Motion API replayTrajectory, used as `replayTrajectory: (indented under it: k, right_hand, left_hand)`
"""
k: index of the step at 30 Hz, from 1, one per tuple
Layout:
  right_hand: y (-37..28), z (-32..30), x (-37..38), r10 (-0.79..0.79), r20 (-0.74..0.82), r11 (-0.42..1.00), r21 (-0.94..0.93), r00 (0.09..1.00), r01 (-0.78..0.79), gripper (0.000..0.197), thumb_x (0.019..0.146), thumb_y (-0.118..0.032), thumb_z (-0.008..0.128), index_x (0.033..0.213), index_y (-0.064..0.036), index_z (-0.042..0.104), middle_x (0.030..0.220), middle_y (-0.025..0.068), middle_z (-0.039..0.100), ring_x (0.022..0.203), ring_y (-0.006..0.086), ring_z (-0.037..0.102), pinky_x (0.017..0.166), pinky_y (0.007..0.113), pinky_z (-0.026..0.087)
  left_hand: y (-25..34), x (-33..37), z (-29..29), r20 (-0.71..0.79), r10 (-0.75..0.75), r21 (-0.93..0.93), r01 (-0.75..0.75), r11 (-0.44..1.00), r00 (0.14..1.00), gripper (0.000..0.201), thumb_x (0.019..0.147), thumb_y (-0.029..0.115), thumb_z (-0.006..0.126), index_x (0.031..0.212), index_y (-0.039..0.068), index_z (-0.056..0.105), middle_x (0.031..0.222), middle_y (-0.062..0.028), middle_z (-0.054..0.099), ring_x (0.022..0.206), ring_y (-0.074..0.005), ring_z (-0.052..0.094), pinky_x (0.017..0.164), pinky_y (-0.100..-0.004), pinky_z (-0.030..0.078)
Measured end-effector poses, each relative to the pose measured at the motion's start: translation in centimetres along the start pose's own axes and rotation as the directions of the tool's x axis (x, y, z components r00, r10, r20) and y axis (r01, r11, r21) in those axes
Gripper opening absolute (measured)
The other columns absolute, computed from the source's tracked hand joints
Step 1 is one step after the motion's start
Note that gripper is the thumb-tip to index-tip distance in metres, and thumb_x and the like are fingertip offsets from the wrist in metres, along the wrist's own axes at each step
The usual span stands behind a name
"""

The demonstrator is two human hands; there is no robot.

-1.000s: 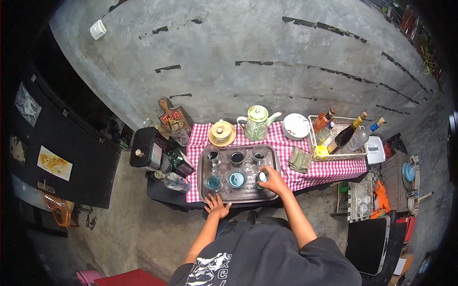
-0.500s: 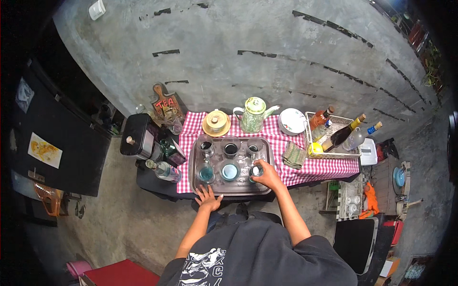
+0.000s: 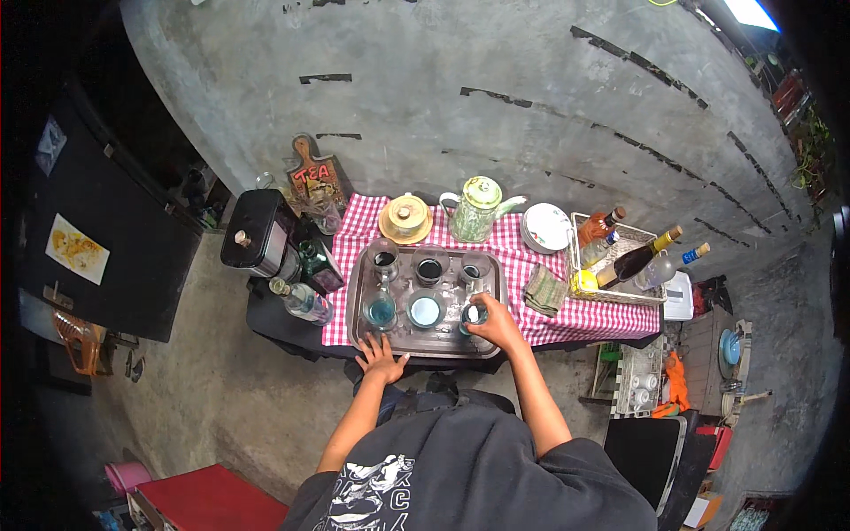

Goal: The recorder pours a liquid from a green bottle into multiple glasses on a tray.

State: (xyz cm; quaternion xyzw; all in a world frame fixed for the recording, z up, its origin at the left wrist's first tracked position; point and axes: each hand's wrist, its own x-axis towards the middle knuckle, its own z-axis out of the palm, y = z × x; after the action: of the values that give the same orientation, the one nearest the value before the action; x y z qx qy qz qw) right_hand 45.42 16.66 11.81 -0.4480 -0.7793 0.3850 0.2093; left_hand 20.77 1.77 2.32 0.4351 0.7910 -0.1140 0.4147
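Note:
My right hand (image 3: 496, 324) is closed around a small glass (image 3: 467, 320) at the near right of a dark metal tray (image 3: 412, 343). My left hand (image 3: 381, 361) rests with fingers spread at the tray's near left edge, holding nothing. To the left of the gripped glass stand a round glass with a pale inside (image 3: 426, 310) and a clear glass mug of bluish look (image 3: 381, 310). Behind them is a row of three glasses: a left mug (image 3: 384, 259), a middle cup (image 3: 429, 271) and a right mug (image 3: 471, 271), all with dark contents.
Behind the tray stand a yellow lidded pot (image 3: 406, 218) and a green enamel teapot (image 3: 476, 211). To the right are stacked white bowls (image 3: 546, 227), a folded cloth (image 3: 544, 290) and a wire basket (image 3: 620, 294) of bottles. A black coffee machine (image 3: 258, 228) and a clear bottle (image 3: 305, 303) stand left.
The whole view has shifted slightly. My right hand stays around the same glass, and my left hand remains spread at the tray's near edge.

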Motion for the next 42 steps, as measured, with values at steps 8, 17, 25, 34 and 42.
replayTrajectory:
  k: [8, 17, 25, 34, 42]
  right_hand:
    - [-0.3, 0.1, 0.2, -0.021, 0.018, 0.999, -0.039, 1.000, 0.021, 0.055, 0.068, -0.018, 0.081, 0.115, -0.0010, 0.057, 0.112, 0.0178, 0.064, 0.108, 0.0301, 0.062, 0.093, 0.037, 0.048]
    - [-0.3, -0.2, 0.1, -0.062, 0.038, 0.997, -0.048, 0.997, 0.064, 0.055, 0.068, -0.017, 0.082, 0.115, -0.0016, 0.057, 0.113, 0.0173, 0.065, 0.109, 0.0301, 0.063, 0.093, 0.037, 0.048]
    - [-0.7, -0.3, 0.1, -0.039, 0.053, 0.998, -0.040, 0.998, 0.041, 0.057, 0.067, -0.013, 0.080, 0.118, -0.0033, 0.057, 0.115, 0.0191, 0.063, 0.111, 0.0348, 0.060, 0.095, 0.039, 0.048]
    - [-0.4, -0.4, 0.1, -0.075, 0.061, 0.995, -0.059, 0.995, 0.078, 0.061, 0.067, -0.017, 0.082, 0.121, -0.0025, 0.056, 0.116, 0.0176, 0.064, 0.111, 0.0319, 0.062, 0.095, 0.038, 0.048]
    - [-0.6, -0.5, 0.2, -0.064, 0.068, 0.993, -0.094, 0.996, 0.070, 0.060, 0.068, -0.018, 0.081, 0.120, -0.0024, 0.056, 0.115, 0.0168, 0.065, 0.110, 0.0317, 0.062, 0.094, 0.037, 0.048]
  left_hand:
    - [-0.2, 0.1, 0.1, -0.014, 0.001, -0.011, -0.001, 1.000, 1.000, 0.095, 0.092, 0.068, 0.037, 0.155, 0.014, -0.009, 0.157, -0.0185, -0.024, 0.144, -0.0416, -0.022, 0.114, -0.0624, 0.001]
    - [-0.1, 0.0, 0.2, -0.033, 0.009, -0.019, -0.010, 1.000, 0.999, 0.096, 0.091, 0.070, 0.037, 0.155, 0.015, -0.009, 0.158, -0.0183, -0.023, 0.144, -0.0414, -0.023, 0.115, -0.0621, 0.001]
    - [0.0, -0.3, -0.1, -0.020, 0.014, -0.013, -0.015, 1.000, 1.000, 0.095, 0.092, 0.065, 0.039, 0.155, 0.013, -0.009, 0.158, -0.0200, -0.022, 0.145, -0.0420, -0.020, 0.115, -0.0625, 0.002]
    - [0.0, -0.2, 0.1, -0.057, 0.022, -0.014, -0.023, 1.000, 0.998, 0.095, 0.092, 0.066, 0.040, 0.155, 0.014, -0.007, 0.158, -0.0195, -0.021, 0.145, -0.0422, -0.019, 0.115, -0.0627, 0.002]
    - [0.0, -0.3, 0.0, -0.041, 0.008, -0.015, -0.008, 1.000, 0.999, 0.095, 0.092, 0.067, 0.040, 0.155, 0.013, -0.007, 0.158, -0.0189, -0.021, 0.145, -0.0421, -0.019, 0.115, -0.0624, 0.002]
